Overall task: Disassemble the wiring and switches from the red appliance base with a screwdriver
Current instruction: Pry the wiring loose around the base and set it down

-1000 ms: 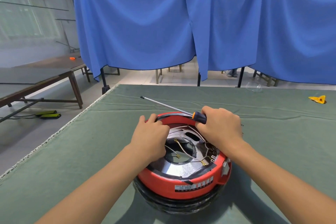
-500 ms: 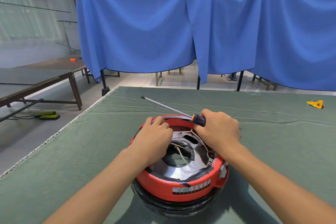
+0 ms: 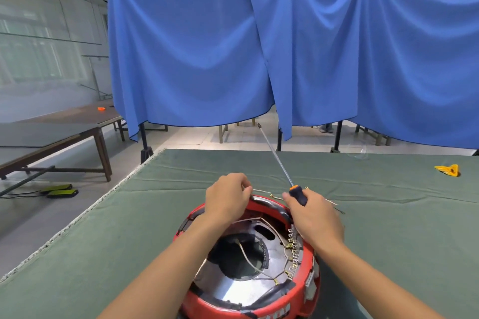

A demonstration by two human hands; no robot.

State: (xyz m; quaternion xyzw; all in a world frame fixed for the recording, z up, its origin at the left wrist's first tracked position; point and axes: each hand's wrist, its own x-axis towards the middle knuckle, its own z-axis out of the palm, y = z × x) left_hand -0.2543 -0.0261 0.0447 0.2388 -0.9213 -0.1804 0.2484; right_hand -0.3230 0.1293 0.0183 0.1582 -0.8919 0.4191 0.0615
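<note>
**Hands working wire at the far rim of the base**

Base [image 3: 248,303] is sitting upturned on the green table [image 3: 103,254], close to the near edge, its red rim ringing a shiny metal plate with a dark round hole in the middle. Thin wires [image 3: 250,263] are crossing the hole and running along the plate toward brass terminals at the right side of the rim.

Left hand [image 3: 228,198] is hovering over the far rim, its fingers curling and pinching a thin pale wire [image 3: 264,193] that is stretching rightward just above the rim toward the other hand. Right hand [image 3: 315,217] is gripping the screwdriver [image 3: 298,195] by its dark handle with the orange collar, fingers wrapping round it; the long shaft is pointing up and away to the left, its tip showing against the floor beyond the table. More wire ends are sticking out to the right of this hand, lying on the cloth; whether the hand is pinching them as well cannot be told.

A yellow piece [image 3: 448,170] is lying well apart at the far right of the table. Blue curtains [image 3: 259,59] are hanging behind, and a brown bench [image 3: 64,134] is standing at the left.
</note>
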